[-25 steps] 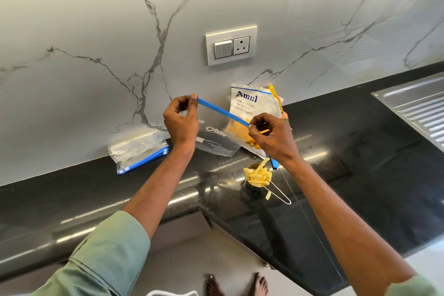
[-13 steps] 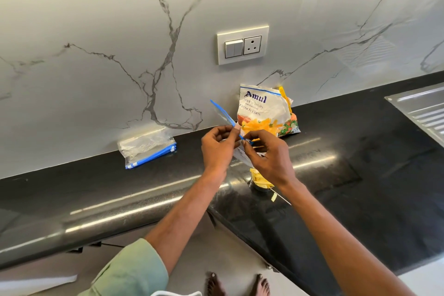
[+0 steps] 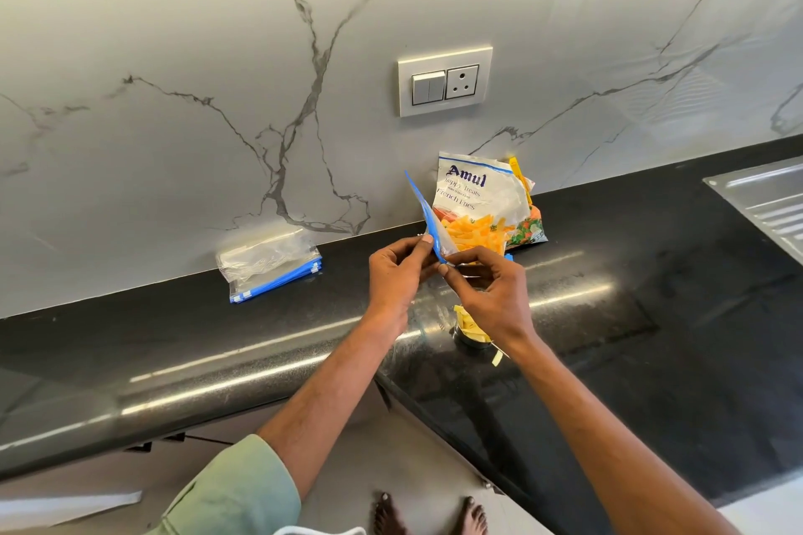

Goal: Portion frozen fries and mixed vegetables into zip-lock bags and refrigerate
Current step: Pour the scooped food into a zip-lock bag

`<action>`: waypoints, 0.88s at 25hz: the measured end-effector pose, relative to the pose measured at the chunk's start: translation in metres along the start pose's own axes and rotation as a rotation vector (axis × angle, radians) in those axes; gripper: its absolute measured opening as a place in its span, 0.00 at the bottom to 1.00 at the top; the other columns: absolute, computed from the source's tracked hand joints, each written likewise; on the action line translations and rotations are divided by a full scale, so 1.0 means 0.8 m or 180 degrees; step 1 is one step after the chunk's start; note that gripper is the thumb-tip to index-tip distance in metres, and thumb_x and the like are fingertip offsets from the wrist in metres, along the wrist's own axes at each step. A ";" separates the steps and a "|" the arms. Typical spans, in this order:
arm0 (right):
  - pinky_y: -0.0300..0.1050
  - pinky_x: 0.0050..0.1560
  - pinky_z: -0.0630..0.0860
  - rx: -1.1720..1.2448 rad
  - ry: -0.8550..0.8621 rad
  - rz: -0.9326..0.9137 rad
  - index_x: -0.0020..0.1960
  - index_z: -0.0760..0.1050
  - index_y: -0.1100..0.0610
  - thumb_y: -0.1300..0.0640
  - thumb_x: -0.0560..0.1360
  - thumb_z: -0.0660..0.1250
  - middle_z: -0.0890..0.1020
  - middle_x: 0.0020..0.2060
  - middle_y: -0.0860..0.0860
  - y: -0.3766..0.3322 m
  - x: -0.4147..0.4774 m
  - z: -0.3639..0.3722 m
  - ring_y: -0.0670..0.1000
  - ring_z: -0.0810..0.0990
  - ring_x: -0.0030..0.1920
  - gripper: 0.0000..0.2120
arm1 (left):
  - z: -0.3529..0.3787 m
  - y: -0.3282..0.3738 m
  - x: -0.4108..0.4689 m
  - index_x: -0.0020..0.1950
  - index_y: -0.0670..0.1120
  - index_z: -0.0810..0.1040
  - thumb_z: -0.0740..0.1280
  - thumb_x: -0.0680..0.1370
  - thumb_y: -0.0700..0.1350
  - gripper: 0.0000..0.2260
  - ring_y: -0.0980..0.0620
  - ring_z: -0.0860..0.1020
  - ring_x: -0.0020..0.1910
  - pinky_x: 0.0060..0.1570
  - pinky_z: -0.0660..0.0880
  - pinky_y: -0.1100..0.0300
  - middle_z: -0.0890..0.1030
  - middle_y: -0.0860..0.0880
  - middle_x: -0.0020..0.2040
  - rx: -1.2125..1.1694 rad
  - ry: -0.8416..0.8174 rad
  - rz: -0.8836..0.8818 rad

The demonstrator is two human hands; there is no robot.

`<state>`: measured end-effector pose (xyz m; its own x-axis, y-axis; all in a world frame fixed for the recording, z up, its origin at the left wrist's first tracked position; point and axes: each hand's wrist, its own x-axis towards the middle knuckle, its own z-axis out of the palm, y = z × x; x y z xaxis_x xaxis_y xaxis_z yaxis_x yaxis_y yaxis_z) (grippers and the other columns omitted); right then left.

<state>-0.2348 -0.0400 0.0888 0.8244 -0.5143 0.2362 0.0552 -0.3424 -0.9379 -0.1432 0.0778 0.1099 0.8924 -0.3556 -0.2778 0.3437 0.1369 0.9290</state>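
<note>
Both hands meet over the black counter point(image 3: 652, 295), pinching a clear zip-lock bag point(image 3: 423, 206) at its blue strip. My left hand point(image 3: 397, 274) pinches the strip from the left; my right hand point(image 3: 489, 295) pinches it from the right. The bag's blue edge sticks up and back. Under my right hand stands a small metal cup of fries point(image 3: 469, 328), partly hidden. A white fries packet point(image 3: 473, 200) leans on the wall behind, with the mixed vegetables packet point(image 3: 528, 228) behind it.
A stack of spare zip-lock bags point(image 3: 271, 265) lies at the wall on the left. A steel sink drainboard point(image 3: 764, 204) sits at the far right. A switch and socket plate point(image 3: 445, 80) is on the marble wall. One loose fry point(image 3: 497, 357) lies beside the cup.
My hands came together from a wide stretch along the blue strip and now pinch it close to each other. The bag stands up on edge instead of spread flat.
</note>
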 end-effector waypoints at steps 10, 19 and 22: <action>0.60 0.52 0.86 0.0546 0.0109 0.0752 0.53 0.86 0.57 0.50 0.79 0.74 0.88 0.45 0.51 -0.006 0.035 0.009 0.53 0.88 0.48 0.10 | 0.003 -0.006 -0.004 0.53 0.45 0.87 0.76 0.76 0.48 0.09 0.58 0.85 0.41 0.46 0.85 0.57 0.87 0.53 0.44 0.2014 -0.0313 0.1251; 0.50 0.42 0.86 0.0437 0.0000 0.0879 0.51 0.85 0.61 0.59 0.78 0.76 0.87 0.42 0.58 0.002 0.048 -0.008 0.57 0.88 0.40 0.05 | -0.016 0.006 0.015 0.44 0.47 0.74 0.75 0.72 0.43 0.10 0.56 0.79 0.33 0.35 0.76 0.62 0.80 0.52 0.37 0.2933 0.0480 0.1521; 0.54 0.45 0.87 0.0233 -0.0333 0.0723 0.57 0.83 0.55 0.60 0.81 0.72 0.86 0.44 0.56 0.000 0.042 0.007 0.53 0.89 0.39 0.06 | -0.011 0.004 0.015 0.48 0.47 0.71 0.75 0.74 0.41 0.12 0.54 0.80 0.34 0.37 0.80 0.62 0.79 0.52 0.41 0.2820 0.0067 0.1518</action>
<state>-0.2040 -0.0532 0.0954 0.8739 -0.4861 -0.0065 -0.1005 -0.1675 -0.9807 -0.1289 0.0822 0.1071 0.8881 -0.4254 0.1744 -0.3845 -0.4794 0.7889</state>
